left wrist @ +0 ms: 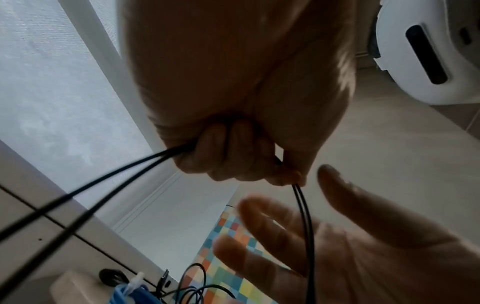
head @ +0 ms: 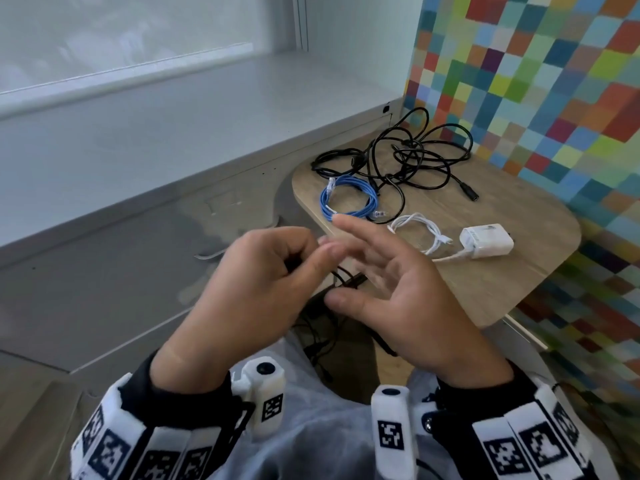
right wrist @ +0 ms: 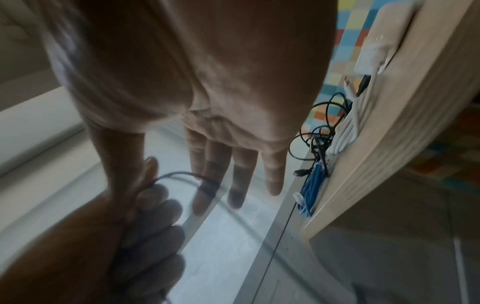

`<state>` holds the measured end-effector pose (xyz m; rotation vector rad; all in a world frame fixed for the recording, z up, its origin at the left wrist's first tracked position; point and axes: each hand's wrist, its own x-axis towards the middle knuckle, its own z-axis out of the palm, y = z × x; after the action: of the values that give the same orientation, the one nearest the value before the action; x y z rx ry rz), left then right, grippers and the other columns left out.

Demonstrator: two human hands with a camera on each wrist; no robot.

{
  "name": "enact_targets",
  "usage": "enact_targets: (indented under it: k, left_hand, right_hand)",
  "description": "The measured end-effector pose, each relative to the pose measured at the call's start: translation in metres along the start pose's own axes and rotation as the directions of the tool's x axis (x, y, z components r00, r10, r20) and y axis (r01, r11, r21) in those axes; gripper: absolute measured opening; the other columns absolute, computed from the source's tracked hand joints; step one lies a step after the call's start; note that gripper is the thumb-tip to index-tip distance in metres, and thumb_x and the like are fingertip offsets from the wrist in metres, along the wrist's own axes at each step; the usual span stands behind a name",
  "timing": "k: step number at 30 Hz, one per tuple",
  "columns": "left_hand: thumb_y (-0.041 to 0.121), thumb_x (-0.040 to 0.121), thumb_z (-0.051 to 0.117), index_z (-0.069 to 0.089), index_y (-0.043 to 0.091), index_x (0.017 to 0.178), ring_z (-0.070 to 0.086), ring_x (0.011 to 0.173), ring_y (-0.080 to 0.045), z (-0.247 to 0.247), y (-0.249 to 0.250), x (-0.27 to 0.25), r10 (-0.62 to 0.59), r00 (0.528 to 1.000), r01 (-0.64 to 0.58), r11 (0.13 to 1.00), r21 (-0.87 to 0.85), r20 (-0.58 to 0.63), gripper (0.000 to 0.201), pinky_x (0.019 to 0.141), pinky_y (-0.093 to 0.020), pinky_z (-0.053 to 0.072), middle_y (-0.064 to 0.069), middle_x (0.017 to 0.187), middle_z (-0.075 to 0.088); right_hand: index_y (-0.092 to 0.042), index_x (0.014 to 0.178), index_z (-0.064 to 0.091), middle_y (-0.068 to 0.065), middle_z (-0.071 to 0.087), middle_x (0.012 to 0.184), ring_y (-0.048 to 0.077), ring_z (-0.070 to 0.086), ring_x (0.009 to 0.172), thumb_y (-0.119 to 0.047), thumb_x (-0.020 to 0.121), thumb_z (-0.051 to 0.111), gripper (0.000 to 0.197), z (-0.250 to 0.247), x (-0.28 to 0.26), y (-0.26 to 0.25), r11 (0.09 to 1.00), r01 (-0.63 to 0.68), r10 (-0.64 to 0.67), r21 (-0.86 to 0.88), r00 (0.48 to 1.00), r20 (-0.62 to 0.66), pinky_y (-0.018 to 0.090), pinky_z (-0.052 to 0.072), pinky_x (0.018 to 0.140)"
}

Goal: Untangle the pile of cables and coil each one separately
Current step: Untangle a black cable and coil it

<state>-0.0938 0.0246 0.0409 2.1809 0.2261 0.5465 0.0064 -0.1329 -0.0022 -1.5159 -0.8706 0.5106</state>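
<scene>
The left hand (head: 256, 278) is fisted around loops of a thin black cable (left wrist: 85, 191), strands running out of the fist on both sides, while just to its right the right hand (head: 401, 289) hangs spread and holds nothing, its fingers brushing the strand that drops from the left thumb. Beyond the hands, on the small wooden table (head: 519, 282), lie a blue cable (head: 349, 199) and a white cable with its charger (head: 485, 242), both coiled, and farther back the black tangle (head: 408, 157), not yet sorted. With the right palm slack, I reckon the hanging length could swing or slip, loosening the gathered loops or snagging the wires dangling by the lap.
</scene>
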Motion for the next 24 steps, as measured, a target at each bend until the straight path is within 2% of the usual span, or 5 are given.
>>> enact_targets:
  k: [4,6,14,18,24]
  left_hand:
    - [0.052,0.089,0.061,0.053,0.012,0.058,0.033,0.048,-0.004,-0.002,0.001,0.003,0.025,0.999,-0.026,1.0,-0.012,-0.022,0.052,0.047,-0.019,0.029,0.012,0.049,0.038]
    - [0.055,0.086,0.06,0.055,0.004,0.061,0.032,0.047,-0.004,-0.011,-0.001,0.005,0.006,0.998,-0.006,1.0,-0.007,-0.065,0.058,0.046,-0.019,0.029,0.01,0.049,0.037]
    - [0.052,0.093,0.063,0.05,0.002,0.066,0.033,0.051,-0.014,-0.059,-0.052,0.013,-0.106,0.9,0.097,0.994,-0.044,-0.422,0.059,0.047,-0.03,0.026,-0.013,0.054,0.039]
    - [0.051,0.095,0.064,0.045,-0.003,0.071,0.029,0.053,-0.029,-0.066,-0.052,0.012,-0.163,0.873,0.067,0.974,-0.218,-0.46,0.062,0.046,-0.048,0.025,-0.018,0.057,0.034]
    - [0.038,0.095,0.069,0.059,0.014,0.063,0.033,0.049,-0.004,-0.036,-0.021,0.01,0.046,0.974,-0.067,0.994,-0.088,-0.224,0.041,0.047,-0.02,0.029,0.006,0.052,0.041]
  right_hand:
    - [-0.015,0.12,0.072,-0.004,0.066,0.058,0.015,0.062,0.052,-0.022,0.095,0.071,0.026,0.003,0.0,-0.009,0.988,-0.072,0.068,0.136,0.997,0.033,0.061,0.057,0.071]
    - [-0.01,0.1,0.075,-0.011,0.059,0.05,0.009,0.046,0.04,-0.027,0.089,0.066,0.022,-0.011,-0.001,-0.011,0.978,-0.055,0.07,0.203,0.995,-0.068,0.049,0.049,0.051]
    - [-0.017,0.092,0.068,-0.008,0.033,0.049,0.009,0.023,0.041,-0.02,0.107,0.054,0.021,-0.072,-0.004,-0.014,0.855,0.309,0.015,0.417,0.788,-0.615,0.021,0.025,0.046]
    - [-0.022,0.089,0.075,0.0,0.058,0.067,0.016,0.042,0.051,-0.02,0.103,0.057,0.023,-0.073,-0.008,-0.012,0.969,0.104,0.017,0.225,0.876,-0.482,0.029,0.039,0.049]
    - [-0.024,0.101,0.078,-0.007,0.077,0.096,0.006,0.073,0.088,-0.019,0.093,0.073,0.011,-0.022,-0.002,-0.023,0.989,-0.008,-0.038,-0.151,0.953,-0.301,0.019,0.058,0.073]
